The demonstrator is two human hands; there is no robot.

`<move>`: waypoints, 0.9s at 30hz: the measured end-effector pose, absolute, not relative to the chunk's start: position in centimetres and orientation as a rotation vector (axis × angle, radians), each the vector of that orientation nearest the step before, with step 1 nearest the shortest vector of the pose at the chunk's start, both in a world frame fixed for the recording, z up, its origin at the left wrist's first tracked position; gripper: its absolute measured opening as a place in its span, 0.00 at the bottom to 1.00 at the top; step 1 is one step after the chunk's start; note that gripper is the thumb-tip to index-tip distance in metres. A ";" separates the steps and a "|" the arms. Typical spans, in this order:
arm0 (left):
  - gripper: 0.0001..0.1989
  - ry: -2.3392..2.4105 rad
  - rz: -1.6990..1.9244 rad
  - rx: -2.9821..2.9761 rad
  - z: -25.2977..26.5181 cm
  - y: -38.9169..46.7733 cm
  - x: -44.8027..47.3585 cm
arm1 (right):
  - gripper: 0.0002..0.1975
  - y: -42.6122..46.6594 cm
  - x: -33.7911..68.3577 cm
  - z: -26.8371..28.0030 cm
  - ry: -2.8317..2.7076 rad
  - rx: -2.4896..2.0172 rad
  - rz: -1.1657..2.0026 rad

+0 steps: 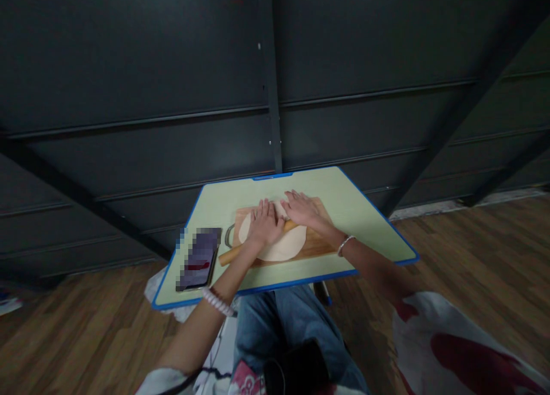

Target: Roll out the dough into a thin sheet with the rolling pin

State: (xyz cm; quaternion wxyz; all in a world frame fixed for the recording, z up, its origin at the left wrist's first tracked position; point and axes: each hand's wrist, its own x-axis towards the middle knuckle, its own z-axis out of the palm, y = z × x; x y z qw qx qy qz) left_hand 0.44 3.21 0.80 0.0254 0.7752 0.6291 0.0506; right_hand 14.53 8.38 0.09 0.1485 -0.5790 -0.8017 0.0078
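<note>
There is one rolling pin point(231, 255), one dough sheet point(287, 245), one board point(319, 244), one phone point(204, 257).

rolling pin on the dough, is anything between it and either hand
Nothing visible stands in the way. The left hand lies over the rolling pin, which crosses the dough, and the right hand is at its right end; contact underneath is hidden. The phone sits off to the left, apart from both hands.

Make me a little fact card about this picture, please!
Left hand: open, lying over the rolling pin
Right hand: open, at the rolling pin's far end
Under the rolling pin: flat, roundish dough
Under the dough: wooden cutting board
Table: pale green, blue rim
Left of the cutting board: smartphone
Worn: beaded bracelet, silvery bracelet
</note>
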 end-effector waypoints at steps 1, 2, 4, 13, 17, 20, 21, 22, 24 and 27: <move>0.33 1.941 0.157 2.382 0.8 3.1 0.6 | 0.26 7.7 14.7 0.0 -2.300 -1.666 0.000; 0.33 1.930 0.157 2.377 0.9 2.9 0.7 | 0.26 7.1 15.0 0.0 -2.301 -1.664 -0.017; 0.32 1.900 0.155 2.394 1.0 2.6 0.8 | 0.26 6.0 15.4 -0.2 -2.317 -1.654 -0.044; 0.31 1.921 0.141 2.500 0.5 1.5 1.1 | 0.27 -0.7 16.9 -1.1 -2.316 -1.581 -0.103; 0.28 1.924 0.149 2.553 0.2 1.1 1.1 | 0.27 -4.6 16.5 -1.4 -2.273 -1.537 -0.103; 0.26 1.872 0.163 2.594 0.3 1.1 0.5 | 0.27 -6.9 15.9 -1.4 -2.254 -1.498 -0.123; 0.26 1.846 0.155 2.608 0.3 1.2 0.2 | 0.27 -7.3 15.8 -1.4 -2.251 -1.496 -0.120; 0.26 1.820 0.143 2.628 0.3 1.4 -0.4 | 0.27 -7.7 15.7 -1.3 -2.250 -1.499 -0.113; 0.26 1.796 0.126 2.676 0.3 2.0 -1.7 | 0.27 -7.8 15.6 -1.3 -2.242 -1.517 -0.098; 0.25 1.851 0.160 2.740 0.1 2.9 -3.9 | 0.28 -6.8 15.8 -1.4 -2.219 -1.557 -0.095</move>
